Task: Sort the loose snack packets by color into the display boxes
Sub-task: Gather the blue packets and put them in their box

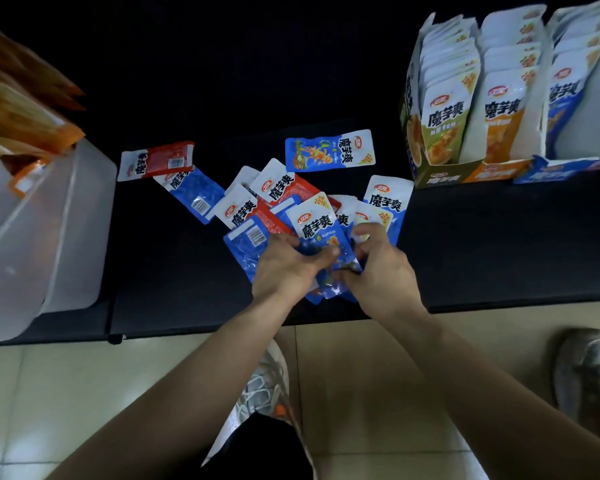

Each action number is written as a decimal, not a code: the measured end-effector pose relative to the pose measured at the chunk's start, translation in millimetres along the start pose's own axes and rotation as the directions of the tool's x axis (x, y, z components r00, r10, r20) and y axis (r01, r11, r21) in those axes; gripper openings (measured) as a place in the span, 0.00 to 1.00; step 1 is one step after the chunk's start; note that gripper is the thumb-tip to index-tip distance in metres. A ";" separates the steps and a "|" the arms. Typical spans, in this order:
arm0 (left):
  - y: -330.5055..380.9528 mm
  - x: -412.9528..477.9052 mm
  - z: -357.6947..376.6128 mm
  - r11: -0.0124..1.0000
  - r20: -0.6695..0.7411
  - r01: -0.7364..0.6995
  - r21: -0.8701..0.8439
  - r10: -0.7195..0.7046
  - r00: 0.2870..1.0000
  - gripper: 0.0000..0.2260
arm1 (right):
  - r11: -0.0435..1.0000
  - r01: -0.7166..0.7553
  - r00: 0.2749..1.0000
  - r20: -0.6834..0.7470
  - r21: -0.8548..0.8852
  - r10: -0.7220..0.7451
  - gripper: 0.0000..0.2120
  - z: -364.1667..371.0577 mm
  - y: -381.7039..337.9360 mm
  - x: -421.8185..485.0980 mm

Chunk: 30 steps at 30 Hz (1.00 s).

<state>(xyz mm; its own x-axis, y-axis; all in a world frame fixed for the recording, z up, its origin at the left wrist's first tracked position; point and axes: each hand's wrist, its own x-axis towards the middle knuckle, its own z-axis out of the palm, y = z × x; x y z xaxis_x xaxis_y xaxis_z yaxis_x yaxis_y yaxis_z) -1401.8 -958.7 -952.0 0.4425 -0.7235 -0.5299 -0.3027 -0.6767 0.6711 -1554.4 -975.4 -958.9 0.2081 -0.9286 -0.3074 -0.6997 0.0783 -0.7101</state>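
Observation:
A heap of loose blue and red snack packets lies on the black table (187, 271). My left hand (284, 265) and my right hand (378, 268) meet over its near side, both gripping a small stack of blue packets (317, 226) with curled fingers. Red packets (291, 192) overlap in the middle of the heap. A single blue packet (329, 150) lies flat behind it, and a red one (156, 161) sits to the left beside another blue packet (194, 192). At the back right stand display boxes: green (437, 176), orange (496, 171) and blue (551, 169), each filled with upright packets.
A translucent plastic bin (49, 230) holding orange packets (25, 116) stands at the left end of the table. The table's front edge runs just below my wrists. Tiled floor and my shoes (589, 375) show beneath.

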 end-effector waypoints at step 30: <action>3.6 -3.8 -20.1 0.908 0.071 -0.021 -0.418 0.055 0.996 0.08 | 0.713 -0.173 0.973 0.005 0.679 0.231 0.08 -42.6 5.1 19.3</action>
<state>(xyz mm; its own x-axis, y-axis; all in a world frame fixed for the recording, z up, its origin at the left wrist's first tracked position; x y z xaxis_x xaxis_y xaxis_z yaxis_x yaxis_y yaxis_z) -1387.6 -955.6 -937.1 0.3644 -0.7677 -0.5271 0.0690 -0.5422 0.8374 -1583.0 -1008.3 -941.5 0.0444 -0.8835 -0.4663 -0.0710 0.4628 -0.8836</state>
